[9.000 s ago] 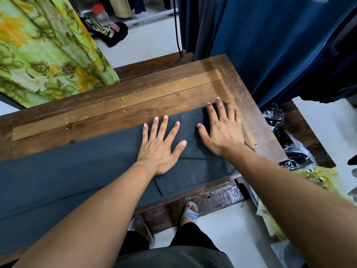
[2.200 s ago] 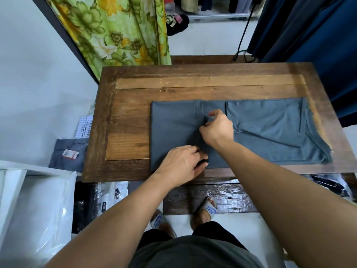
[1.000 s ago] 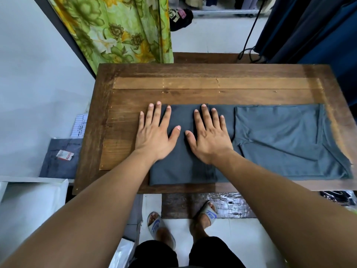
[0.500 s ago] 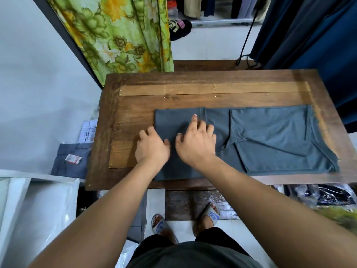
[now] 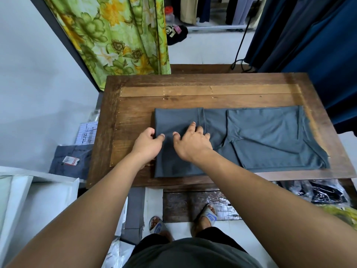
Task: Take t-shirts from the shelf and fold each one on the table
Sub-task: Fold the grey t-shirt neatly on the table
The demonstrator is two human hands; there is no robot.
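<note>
A second ago your palms lay flat and spread on the folded left end of the dark grey cotton t-shirt [image 5: 241,140], pressing it smooth; now both hands have curled up off that press. Your left hand [image 5: 147,145] sits at the shirt's left edge with thumb and fingers bent onto the cloth, and it looks like a pinch, though the fingertips are partly hidden, so you can't be sure it has the fold. Your right hand [image 5: 193,144] rests on the doubled layer with fingers arched, tips touching the fabric near the hem seam, not clearly gripping.

That shift suggests the smoothing is done and you're setting up the next fold, likely carrying this left end over towards the right. The shirt lies along the near half of the brown wooden table [image 5: 193,89], its right portion a flat single panel not yet folded over.

As for containers: a white bin or box [image 5: 17,192] stands at lower left; its contents can't be made out. Crinkled plastic bags [image 5: 318,192] holding dark items sit under the table's right side.
</note>
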